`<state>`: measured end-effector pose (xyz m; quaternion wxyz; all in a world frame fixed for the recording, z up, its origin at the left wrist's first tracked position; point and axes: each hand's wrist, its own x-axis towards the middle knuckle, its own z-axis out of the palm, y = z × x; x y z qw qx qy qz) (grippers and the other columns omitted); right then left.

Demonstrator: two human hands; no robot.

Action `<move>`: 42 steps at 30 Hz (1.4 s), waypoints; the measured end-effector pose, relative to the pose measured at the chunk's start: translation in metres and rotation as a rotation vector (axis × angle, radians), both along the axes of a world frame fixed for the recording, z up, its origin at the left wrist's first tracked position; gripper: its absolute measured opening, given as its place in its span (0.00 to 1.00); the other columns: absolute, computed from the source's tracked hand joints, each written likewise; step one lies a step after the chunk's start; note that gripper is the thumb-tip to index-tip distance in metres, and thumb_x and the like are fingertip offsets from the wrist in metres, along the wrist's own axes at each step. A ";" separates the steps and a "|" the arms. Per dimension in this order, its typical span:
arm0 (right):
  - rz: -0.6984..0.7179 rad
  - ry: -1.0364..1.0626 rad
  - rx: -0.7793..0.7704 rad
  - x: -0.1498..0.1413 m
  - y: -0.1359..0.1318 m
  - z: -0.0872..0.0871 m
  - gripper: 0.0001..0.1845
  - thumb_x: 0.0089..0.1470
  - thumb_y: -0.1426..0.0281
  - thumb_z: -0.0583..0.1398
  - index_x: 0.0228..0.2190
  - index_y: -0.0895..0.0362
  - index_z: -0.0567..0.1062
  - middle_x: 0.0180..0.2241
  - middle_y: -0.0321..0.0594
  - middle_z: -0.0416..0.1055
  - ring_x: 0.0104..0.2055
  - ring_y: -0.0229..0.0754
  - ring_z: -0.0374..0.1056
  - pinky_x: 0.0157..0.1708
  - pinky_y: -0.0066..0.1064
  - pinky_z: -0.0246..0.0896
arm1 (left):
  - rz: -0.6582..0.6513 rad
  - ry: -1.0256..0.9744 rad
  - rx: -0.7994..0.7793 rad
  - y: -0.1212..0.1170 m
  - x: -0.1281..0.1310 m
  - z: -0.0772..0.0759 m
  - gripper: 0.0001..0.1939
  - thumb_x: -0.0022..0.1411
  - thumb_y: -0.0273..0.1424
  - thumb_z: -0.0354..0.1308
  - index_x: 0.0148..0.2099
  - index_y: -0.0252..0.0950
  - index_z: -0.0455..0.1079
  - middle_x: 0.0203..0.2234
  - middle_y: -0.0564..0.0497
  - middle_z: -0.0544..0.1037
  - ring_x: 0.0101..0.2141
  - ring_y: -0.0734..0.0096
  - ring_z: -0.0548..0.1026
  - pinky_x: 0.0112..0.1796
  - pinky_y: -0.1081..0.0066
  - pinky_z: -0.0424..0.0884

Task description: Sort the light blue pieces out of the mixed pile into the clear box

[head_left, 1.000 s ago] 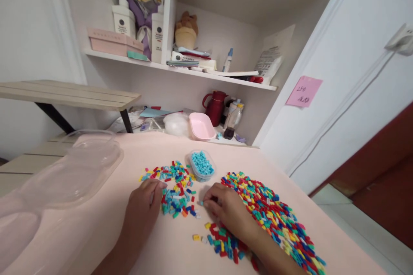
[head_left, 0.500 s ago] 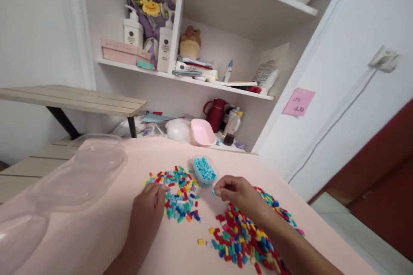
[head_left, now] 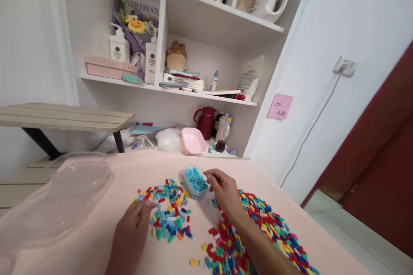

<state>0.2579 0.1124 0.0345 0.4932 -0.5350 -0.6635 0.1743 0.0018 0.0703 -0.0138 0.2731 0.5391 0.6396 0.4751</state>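
Right hand (head_left: 225, 189) is hovering by the tub (head_left: 197, 196) of blue bricks (head_left: 195, 178) on the tabletop (head_left: 142, 163), fingers parted, no brick visible; left hand (head_left: 131, 225), contents unclear, is curling beside mixed bricks (head_left: 171, 219); low, centred releasing likely limits scatter.

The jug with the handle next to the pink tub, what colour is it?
Dark red; it shows best in the head view.

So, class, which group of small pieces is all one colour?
The light-blue group in the clear tub, beside the right hand; the left pile and right pile are multicoloured.
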 end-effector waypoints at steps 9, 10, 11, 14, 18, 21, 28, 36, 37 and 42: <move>0.434 -0.343 -0.123 -0.009 -0.035 0.006 0.13 0.56 0.73 0.55 0.37 0.52 0.80 0.34 0.36 0.76 0.34 0.39 0.72 0.38 0.28 0.64 | 0.023 -0.014 0.004 -0.009 0.002 0.009 0.21 0.58 0.48 0.48 0.36 0.40 0.75 0.36 0.48 0.82 0.41 0.57 0.78 0.43 0.63 0.72; 0.444 -0.426 -0.113 -0.011 -0.037 0.006 0.14 0.55 0.74 0.56 0.37 0.51 0.80 0.36 0.37 0.77 0.39 0.40 0.72 0.42 0.28 0.63 | 0.023 -0.013 0.003 -0.010 0.002 0.010 0.21 0.58 0.48 0.48 0.36 0.39 0.75 0.36 0.48 0.82 0.41 0.57 0.78 0.43 0.63 0.72; 0.425 -0.502 -0.106 -0.012 -0.039 0.004 0.14 0.55 0.74 0.56 0.38 0.50 0.79 0.39 0.37 0.77 0.42 0.41 0.71 0.45 0.29 0.61 | 0.023 -0.014 0.008 -0.010 0.002 0.011 0.21 0.58 0.48 0.48 0.37 0.39 0.75 0.36 0.47 0.82 0.41 0.57 0.78 0.43 0.63 0.72; 0.318 -0.644 -0.115 -0.015 -0.039 -0.004 0.17 0.56 0.74 0.55 0.43 0.47 0.78 0.44 0.37 0.75 0.43 0.41 0.71 0.44 0.29 0.61 | 0.029 -0.012 0.013 -0.011 0.002 0.012 0.21 0.57 0.48 0.49 0.36 0.38 0.75 0.37 0.47 0.82 0.40 0.57 0.79 0.41 0.63 0.72; 0.284 -0.642 -0.104 -0.020 -0.037 -0.016 0.18 0.56 0.73 0.56 0.46 0.46 0.76 0.43 0.37 0.72 0.42 0.40 0.70 0.43 0.27 0.60 | 0.043 -0.007 -0.007 -0.011 0.005 0.017 0.20 0.57 0.46 0.49 0.35 0.38 0.76 0.32 0.48 0.82 0.36 0.59 0.78 0.39 0.65 0.72; 0.307 -0.652 -0.112 -0.026 -0.038 -0.021 0.18 0.57 0.69 0.57 0.49 0.46 0.74 0.44 0.39 0.71 0.43 0.42 0.69 0.43 0.28 0.60 | 0.042 -0.012 -0.025 -0.013 0.007 0.019 0.20 0.57 0.46 0.49 0.34 0.38 0.75 0.27 0.49 0.80 0.35 0.60 0.78 0.37 0.66 0.71; 0.326 -0.615 -0.193 -0.032 -0.039 -0.025 0.15 0.56 0.69 0.58 0.46 0.48 0.76 0.44 0.39 0.73 0.45 0.43 0.70 0.45 0.30 0.60 | 0.027 -0.011 -0.022 -0.013 0.007 0.017 0.22 0.58 0.47 0.48 0.36 0.38 0.76 0.29 0.50 0.81 0.35 0.60 0.78 0.37 0.67 0.70; 0.347 -0.502 -0.197 -0.029 -0.036 -0.027 0.11 0.50 0.77 0.59 0.33 0.51 0.77 0.39 0.35 0.76 0.41 0.40 0.71 0.42 0.27 0.60 | 0.032 0.029 0.011 -0.012 0.006 0.015 0.21 0.58 0.46 0.48 0.33 0.38 0.76 0.27 0.50 0.81 0.33 0.61 0.78 0.36 0.66 0.70; 0.344 -0.507 -0.194 -0.030 -0.037 -0.028 0.11 0.50 0.77 0.59 0.33 0.51 0.77 0.39 0.35 0.76 0.41 0.40 0.71 0.42 0.27 0.60 | 0.036 0.028 0.013 -0.012 0.006 0.015 0.21 0.58 0.46 0.48 0.33 0.39 0.76 0.27 0.50 0.81 0.33 0.61 0.78 0.36 0.66 0.70; 0.314 -0.527 -0.160 -0.031 -0.039 -0.024 0.11 0.52 0.75 0.59 0.34 0.50 0.78 0.39 0.36 0.76 0.41 0.41 0.71 0.43 0.28 0.60 | 0.048 0.017 -0.004 -0.014 0.006 0.015 0.20 0.57 0.47 0.49 0.33 0.39 0.76 0.27 0.51 0.81 0.33 0.61 0.78 0.36 0.67 0.71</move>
